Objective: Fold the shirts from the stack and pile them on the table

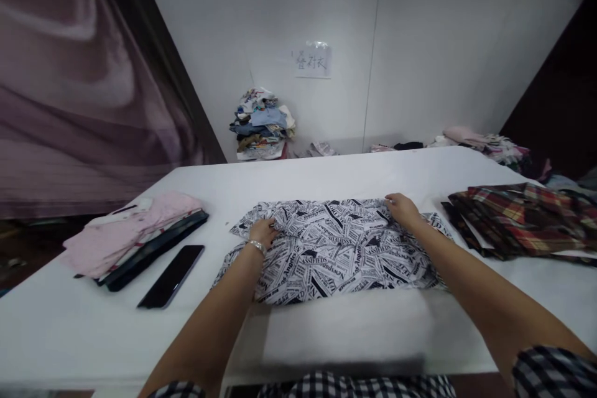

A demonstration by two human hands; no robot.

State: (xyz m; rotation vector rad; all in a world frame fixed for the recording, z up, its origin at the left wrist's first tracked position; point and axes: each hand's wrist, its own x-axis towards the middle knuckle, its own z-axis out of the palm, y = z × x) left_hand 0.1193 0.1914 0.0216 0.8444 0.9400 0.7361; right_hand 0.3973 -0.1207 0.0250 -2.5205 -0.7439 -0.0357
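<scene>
A black-and-white newspaper-print shirt [326,255] lies spread wide on the white table in front of me. My right hand [402,208] pinches its far edge near the right corner. On the left part of the same cloth, my left hand [263,233] has its fingers closed on a bit of the fabric, and a bracelet circles that wrist. Wrinkles run across the shirt between my hands. Parts of it stick out to either side past my wrists.
A dark phone [171,277] lies left of the shirt, beside a pile of folded pink and dark clothes [140,236]. Folded plaid shirts [527,221] sit at the right. Behind the white table [298,177] rises a clothes stack [263,124]; a handwritten sign [312,62] hangs on the wall.
</scene>
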